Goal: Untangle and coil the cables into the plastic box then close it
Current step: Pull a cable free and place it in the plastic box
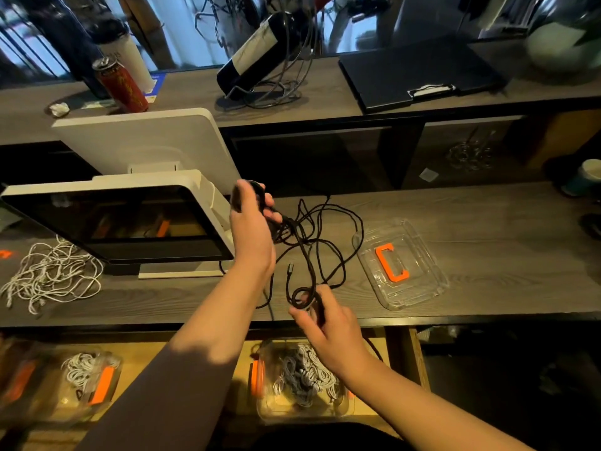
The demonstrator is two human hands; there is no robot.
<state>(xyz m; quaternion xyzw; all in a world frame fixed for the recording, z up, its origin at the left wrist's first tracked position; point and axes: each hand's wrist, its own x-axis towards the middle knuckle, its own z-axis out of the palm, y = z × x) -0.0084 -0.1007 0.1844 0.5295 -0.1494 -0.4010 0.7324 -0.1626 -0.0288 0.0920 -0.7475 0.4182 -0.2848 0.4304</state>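
Hands both grip the black cable (305,242): left hand (252,219) at twelve o'clock, right hand (322,317) at six. Pulling hard could tighten the knot (loops cross between them).

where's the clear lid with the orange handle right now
In the head view the clear lid lies flat on the right part of the wooden counter, just right of the tangled black cable and beyond the right hand.

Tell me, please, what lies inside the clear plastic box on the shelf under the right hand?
The clear plastic box holds coiled white and grey braided cables; the right hand covers their upper edge.
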